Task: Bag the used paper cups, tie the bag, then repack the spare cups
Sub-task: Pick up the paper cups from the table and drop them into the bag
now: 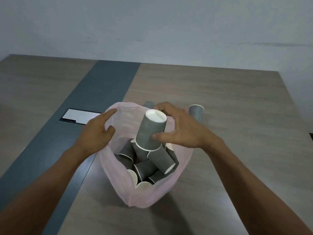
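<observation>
head view: a good part of the scene is covered. the far rim of the pink bag [152, 195] sits behind the right hand [183, 128], and the lower cups in the pile of cups [149, 168] inside are buried under one another, so their count cannot be told. beyond the bag, a grey cup [148, 104] shows only as a sliver above the right fingers, and whether it stands upright or upside down is not clear. another cup [196, 111] stands just right of that hand, its lower part hidden behind the knuckles. both forearms run out of the bottom corners of the picture. a silver panel [79, 116] set in the dark strip [94, 99] of the wooden table [228, 102] is partly covered by the left hand [96, 131].

the left hand reaches in from the lower left, back of the hand up, and pinches the left rim of the bag between thumb and fingers, with the forefinger stretched along the plastic, holding the mouth open. the right hand comes in from the lower right, spread wide, thumb pressed on the near side of a held cup [150, 131] and fingers curled round the far side by its base. that cup is upside down and tilted, white base toward the camera, its mouth just over the pile in the open bag.

the bag sits on the table near its middle, slumped and untied.
</observation>
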Available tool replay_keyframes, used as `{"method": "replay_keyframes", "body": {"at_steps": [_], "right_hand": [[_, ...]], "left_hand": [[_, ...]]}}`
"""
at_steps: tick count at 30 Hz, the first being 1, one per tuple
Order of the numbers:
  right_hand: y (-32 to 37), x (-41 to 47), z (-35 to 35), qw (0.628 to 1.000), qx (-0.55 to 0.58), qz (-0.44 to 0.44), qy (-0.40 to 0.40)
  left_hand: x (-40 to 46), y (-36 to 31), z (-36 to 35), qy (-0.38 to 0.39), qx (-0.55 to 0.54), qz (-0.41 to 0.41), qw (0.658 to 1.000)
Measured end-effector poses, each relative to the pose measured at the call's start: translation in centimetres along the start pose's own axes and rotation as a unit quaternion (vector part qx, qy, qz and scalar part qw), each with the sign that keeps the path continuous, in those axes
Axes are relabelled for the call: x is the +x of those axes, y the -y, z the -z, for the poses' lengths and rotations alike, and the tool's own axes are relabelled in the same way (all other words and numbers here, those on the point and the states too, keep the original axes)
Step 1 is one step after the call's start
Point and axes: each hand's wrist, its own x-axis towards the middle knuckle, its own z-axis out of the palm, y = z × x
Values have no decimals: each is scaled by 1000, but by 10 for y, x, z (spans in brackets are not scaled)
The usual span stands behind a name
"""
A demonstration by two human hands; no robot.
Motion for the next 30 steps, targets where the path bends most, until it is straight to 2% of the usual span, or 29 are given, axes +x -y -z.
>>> {"method": "replay_keyframes", "body": {"at_steps": [3,8,13,21,23,25,26,28,30], "right_hand": [[-4,-4,-21,989,-144,-38,-8],[-34,-15,-42,951,-203,-189,-140],[-59,-10,-72,949,-138,-226,-172],[-93,43,-100,952,-123,-268,-81],[-91,52,-89,948,-24,-311,-62],[-90,64,-77,917,156,-367,-20],[-93,74,-72,903,209,-375,-7],[-102,101,-70,901,204,-381,-25],[-116,132,-78,923,103,-369,-41]], "left_hand": [[-5,5,4,-2,-7,5,1000],[-13,20,9,-2,-13,18,1000],[-22,49,15,24,8,32,999],[-24,97,24,68,28,80,994],[-20,103,22,81,12,83,993],[-11,109,19,91,-21,87,992],[-6,111,17,93,-38,90,991],[3,113,11,93,-64,91,989],[12,114,4,88,-87,94,988]]}}
